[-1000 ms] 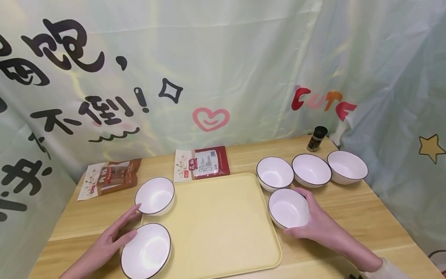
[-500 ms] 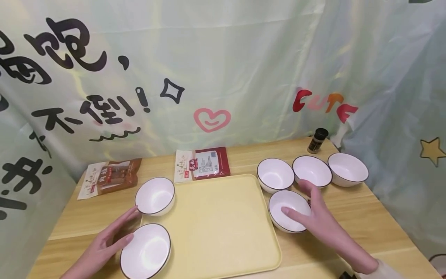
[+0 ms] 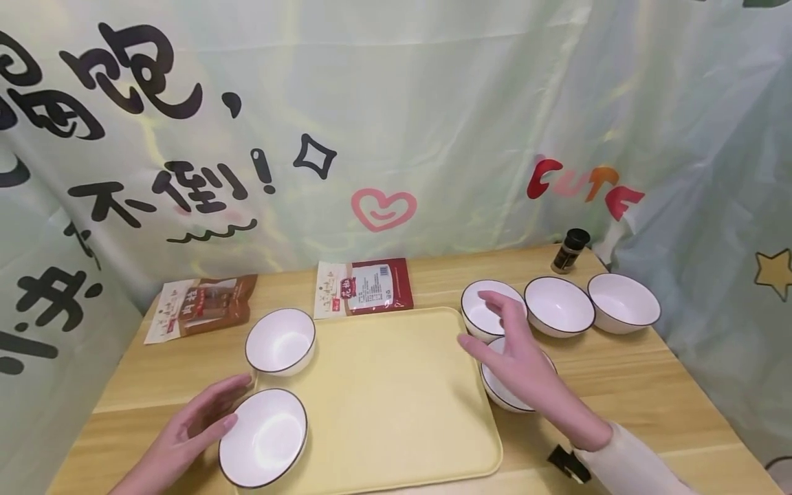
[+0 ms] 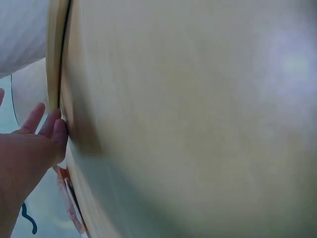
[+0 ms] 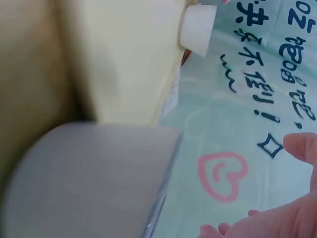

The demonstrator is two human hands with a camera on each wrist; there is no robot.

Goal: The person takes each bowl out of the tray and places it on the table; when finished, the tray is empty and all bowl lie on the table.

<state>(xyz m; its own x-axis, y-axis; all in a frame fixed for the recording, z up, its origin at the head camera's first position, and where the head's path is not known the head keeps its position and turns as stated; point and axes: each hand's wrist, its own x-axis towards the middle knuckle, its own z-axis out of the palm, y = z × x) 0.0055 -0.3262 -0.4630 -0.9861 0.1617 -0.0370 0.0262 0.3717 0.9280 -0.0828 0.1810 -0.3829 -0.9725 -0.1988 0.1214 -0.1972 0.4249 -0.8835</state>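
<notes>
My left hand (image 3: pixel 198 426) is beside a white, dark-rimmed bowl (image 3: pixel 262 440) at the tray's front left, its thumb at the rim and its fingers relaxed. A second white bowl (image 3: pixel 281 340) sits just behind, at the left edge of the yellow tray (image 3: pixel 396 399). Over a bowl (image 3: pixel 504 392) by the tray's right edge hovers my right hand (image 3: pixel 520 354), fingers spread and holding nothing; it partly hides that bowl and the one behind (image 3: pixel 476 313). In the right wrist view, this hand (image 5: pixel 282 213) is apart from the blurred near bowl (image 5: pixel 94 178).
Two more white bowls, a middle one (image 3: pixel 559 306) and an outer one (image 3: pixel 625 302), continue the row rightward. A black-capped spice jar (image 3: pixel 570 251) stands behind them. A brown packet (image 3: pixel 207 306) and a red-and-white packet (image 3: pixel 365 287) lie along the back, before a printed cloth.
My right hand has let go of the front right bowl, risen and moved left above it. My left fingers have drawn back slightly from the rear left bowl. The head view has shifted a little.
</notes>
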